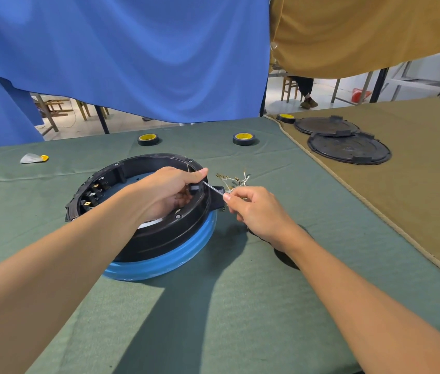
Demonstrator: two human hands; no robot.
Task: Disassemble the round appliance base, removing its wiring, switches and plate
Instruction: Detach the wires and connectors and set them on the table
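Head view: round base (pixel 159 238) holds switches (pixel 93 194); left hand (pixel 170 193) grips wire (pixel 213 188).

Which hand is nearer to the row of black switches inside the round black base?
Left. The left hand is inside the round black base, just right of the black switches; the right hand is outside its rim, further right.

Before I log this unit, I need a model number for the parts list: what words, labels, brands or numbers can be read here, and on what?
No text can be read.
Tape rolls: faint marks on the yellow cores, too small to read.
Black round plates: raised marks, too blurred to read.
Round appliance base: no label shows.
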